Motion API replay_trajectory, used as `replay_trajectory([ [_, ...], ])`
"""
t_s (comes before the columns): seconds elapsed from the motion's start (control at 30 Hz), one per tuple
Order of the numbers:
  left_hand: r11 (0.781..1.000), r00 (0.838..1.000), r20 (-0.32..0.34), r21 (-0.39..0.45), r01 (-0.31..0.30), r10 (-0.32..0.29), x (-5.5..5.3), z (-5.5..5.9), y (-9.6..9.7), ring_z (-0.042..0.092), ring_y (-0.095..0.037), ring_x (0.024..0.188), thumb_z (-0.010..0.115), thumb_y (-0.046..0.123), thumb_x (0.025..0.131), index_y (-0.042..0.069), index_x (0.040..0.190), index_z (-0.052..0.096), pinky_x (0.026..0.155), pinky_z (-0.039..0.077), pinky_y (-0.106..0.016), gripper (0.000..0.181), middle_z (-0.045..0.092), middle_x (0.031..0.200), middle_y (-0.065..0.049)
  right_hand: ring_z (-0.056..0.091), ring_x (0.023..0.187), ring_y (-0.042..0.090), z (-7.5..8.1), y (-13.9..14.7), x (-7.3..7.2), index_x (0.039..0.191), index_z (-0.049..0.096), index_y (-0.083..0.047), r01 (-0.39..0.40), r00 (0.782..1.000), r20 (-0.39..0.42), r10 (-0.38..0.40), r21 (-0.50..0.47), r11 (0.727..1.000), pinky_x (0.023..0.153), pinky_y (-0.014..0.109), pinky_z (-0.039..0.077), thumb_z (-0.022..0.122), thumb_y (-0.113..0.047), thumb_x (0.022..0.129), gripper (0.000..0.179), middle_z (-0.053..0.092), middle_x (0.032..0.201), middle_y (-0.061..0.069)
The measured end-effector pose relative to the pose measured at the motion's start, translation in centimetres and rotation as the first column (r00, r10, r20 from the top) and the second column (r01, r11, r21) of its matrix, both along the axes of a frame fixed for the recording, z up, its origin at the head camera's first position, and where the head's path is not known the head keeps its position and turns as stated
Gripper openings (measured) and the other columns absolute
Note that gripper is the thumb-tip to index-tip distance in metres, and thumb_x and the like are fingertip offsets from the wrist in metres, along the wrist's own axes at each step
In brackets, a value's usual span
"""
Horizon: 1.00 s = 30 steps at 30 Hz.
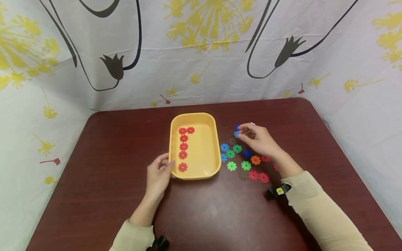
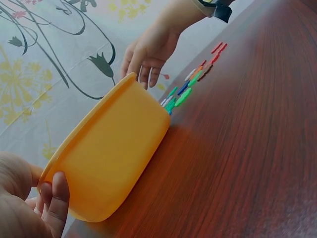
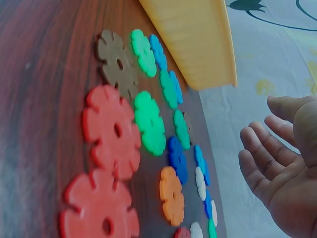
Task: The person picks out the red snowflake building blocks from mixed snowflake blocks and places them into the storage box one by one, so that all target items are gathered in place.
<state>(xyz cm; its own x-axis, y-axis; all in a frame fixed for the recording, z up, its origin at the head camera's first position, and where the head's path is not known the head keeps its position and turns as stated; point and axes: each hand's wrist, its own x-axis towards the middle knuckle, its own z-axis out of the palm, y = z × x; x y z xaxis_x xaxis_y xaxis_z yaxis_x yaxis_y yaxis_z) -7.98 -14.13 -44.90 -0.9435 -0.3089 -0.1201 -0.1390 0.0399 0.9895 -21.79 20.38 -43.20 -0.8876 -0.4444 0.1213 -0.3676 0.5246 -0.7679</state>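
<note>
Here, the left hand (image 1: 159, 170) grips the rim of the yellow tray (image 1: 205, 148) just to its right, red discs (image 1: 183, 147) inside; the right hand (image 1: 260, 139), fingers loosely bent and holding nothing, hovers with multicoloured discs (image 1: 244, 165) spread below and to its left.

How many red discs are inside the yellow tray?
6: five red discs in a column along the left side of the tray, one just right of the top disc. Any stacked underneath would be hidden.
</note>
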Motion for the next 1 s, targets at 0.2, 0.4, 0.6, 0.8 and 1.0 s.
replay_trajectory([
  [0.2, 1.000, 1.000, -0.009, 0.010, -0.001, 0.001, 0.0, 0.3, -0.1, 0.057, -0.010, 0.063, 0.068, 0.006, 0.096, -0.005, 0.131, 0.060, 0.053, 0.057, -0.024, 0.038, 0.053, 0.088, -0.009, 0.066, 0.100, 0.027, 0.1, 0.9, 0.0, 0.127, 0.062, 0.000, 0.015, 1.000, 0.027, -0.015, 0.032, 0.999, 0.085, 0.047, 0.059, 0.064, -0.024, 0.101, 0.036, 0.070, 0.110, 0.011],
  [0.4, 1.000, 1.000, -0.023, 0.010, -0.003, 0.004, -0.3, 0.3, -0.1, 0.056, -0.010, 0.062, 0.068, 0.005, 0.096, -0.005, 0.130, 0.061, 0.052, 0.057, -0.024, 0.036, 0.053, 0.087, -0.010, 0.067, 0.097, 0.025, 0.1, 1.7, 0.0, 0.127, 0.064, -0.001, 0.028, 0.999, 0.016, -0.029, 0.074, 0.997, 0.085, 0.045, 0.059, 0.067, -0.027, 0.100, 0.038, 0.070, 0.110, 0.009],
  [0.6, 1.000, 1.000, -0.024, 0.003, -0.005, 0.005, -0.3, 0.1, -0.1, 0.056, -0.011, 0.061, 0.068, 0.005, 0.096, -0.005, 0.129, 0.061, 0.052, 0.058, -0.026, 0.035, 0.053, 0.086, -0.010, 0.067, 0.092, 0.022, -0.1, 2.8, 0.3, 0.125, 0.065, -0.001, 0.025, 1.000, -0.013, -0.024, 0.101, 0.995, 0.079, 0.028, 0.059, 0.072, -0.020, 0.096, 0.035, 0.070, 0.105, 0.008],
  [0.8, 1.000, 1.000, -0.011, 0.005, 0.003, -0.003, 0.0, 0.0, -0.1, 0.057, -0.012, 0.062, 0.068, 0.006, 0.096, -0.002, 0.129, 0.062, 0.052, 0.058, -0.027, 0.035, 0.053, 0.087, -0.010, 0.066, 0.082, 0.020, -0.7, 4.5, 1.0, 0.121, 0.066, -0.001, 0.023, 1.000, -0.024, -0.020, 0.132, 0.991, 0.069, 0.024, 0.058, 0.074, -0.018, 0.094, 0.033, 0.069, 0.102, 0.007],
  [1.0, 1.000, 1.000, 0.006, 0.000, -0.001, 0.001, 0.2, 0.0, 0.0, 0.057, -0.014, 0.063, 0.068, 0.008, 0.096, -0.001, 0.129, 0.062, 0.054, 0.059, -0.030, 0.035, 0.053, 0.087, -0.010, 0.063, 0.081, 0.020, -1.2, 6.2, 1.8, 0.120, 0.067, -0.002, 0.041, 0.999, -0.032, -0.036, 0.162, 0.986, 0.065, 0.025, 0.057, 0.076, -0.020, 0.093, 0.033, 0.068, 0.098, 0.006],
])
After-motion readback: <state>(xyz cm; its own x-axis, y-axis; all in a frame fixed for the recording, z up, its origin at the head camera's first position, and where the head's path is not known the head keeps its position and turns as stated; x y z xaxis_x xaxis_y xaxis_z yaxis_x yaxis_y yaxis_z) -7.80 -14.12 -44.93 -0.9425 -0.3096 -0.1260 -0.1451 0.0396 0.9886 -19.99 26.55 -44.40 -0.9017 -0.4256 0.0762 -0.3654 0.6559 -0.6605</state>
